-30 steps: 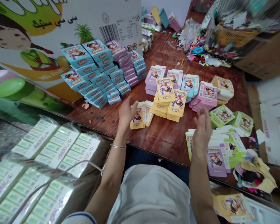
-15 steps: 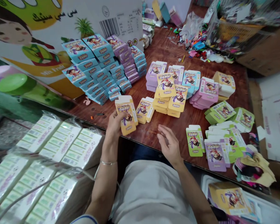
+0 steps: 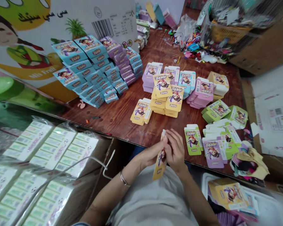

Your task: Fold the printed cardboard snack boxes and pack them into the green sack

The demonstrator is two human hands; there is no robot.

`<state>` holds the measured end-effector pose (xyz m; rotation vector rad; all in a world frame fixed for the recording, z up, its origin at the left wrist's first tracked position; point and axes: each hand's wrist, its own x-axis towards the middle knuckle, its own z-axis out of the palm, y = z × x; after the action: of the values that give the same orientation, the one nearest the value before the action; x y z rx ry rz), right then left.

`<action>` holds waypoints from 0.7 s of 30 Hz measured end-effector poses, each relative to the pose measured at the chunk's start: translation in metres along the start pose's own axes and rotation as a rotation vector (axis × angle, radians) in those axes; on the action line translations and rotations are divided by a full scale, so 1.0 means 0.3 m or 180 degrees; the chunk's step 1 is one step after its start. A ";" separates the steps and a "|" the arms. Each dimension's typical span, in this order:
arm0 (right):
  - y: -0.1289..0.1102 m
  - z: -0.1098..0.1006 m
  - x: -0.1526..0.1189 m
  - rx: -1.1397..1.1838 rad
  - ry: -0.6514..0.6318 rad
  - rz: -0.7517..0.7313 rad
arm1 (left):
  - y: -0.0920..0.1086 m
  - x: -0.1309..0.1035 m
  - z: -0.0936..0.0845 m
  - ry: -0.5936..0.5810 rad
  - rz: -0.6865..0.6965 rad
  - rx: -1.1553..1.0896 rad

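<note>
A flat yellow carton [image 3: 159, 164] is held on edge above my lap, just off the table's front edge. My left hand [image 3: 153, 152] grips it from the left, thumb near its top. On its right side, my right hand [image 3: 175, 150] pinches the upper part with bent fingers. Beyond the hands lie a small pile of yellow cartons [image 3: 140, 112] and a taller yellow stack [image 3: 166, 102]. A green carton [image 3: 192, 141] lies right of my right hand, beside a purple carton [image 3: 213, 153].
Blue boxes [image 3: 94, 72] are piled at the back left before a large printed carton [image 3: 113, 12]. Wrapped packs [image 3: 49, 150] fill the lower left, near a cable. Small coloured trinkets [image 3: 193, 47] and a yellow basket [image 3: 228, 33] are at the back right.
My left hand has carried the yellow carton right and down, from beside the small yellow pile to above my lap. My right hand has closed on it. The view has shifted slightly.
</note>
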<state>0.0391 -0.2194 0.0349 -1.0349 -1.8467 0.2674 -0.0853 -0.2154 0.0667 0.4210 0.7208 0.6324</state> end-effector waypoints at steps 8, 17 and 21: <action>0.062 -0.091 -0.031 0.1006 0.0360 0.1464 | -0.005 0.061 0.010 0.0210 0.0366 0.0550; 0.068 -0.074 -0.081 0.0190 0.1364 0.2189 | -0.032 0.107 0.026 0.1401 0.1560 0.2598; 0.067 -0.072 -0.046 0.0619 0.1092 0.2442 | -0.033 0.097 0.044 0.0930 0.1603 0.2822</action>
<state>0.0701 -0.2226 0.0256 -1.5069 -1.0353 0.6588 -0.0552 -0.2052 0.0564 1.3781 1.1806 0.8336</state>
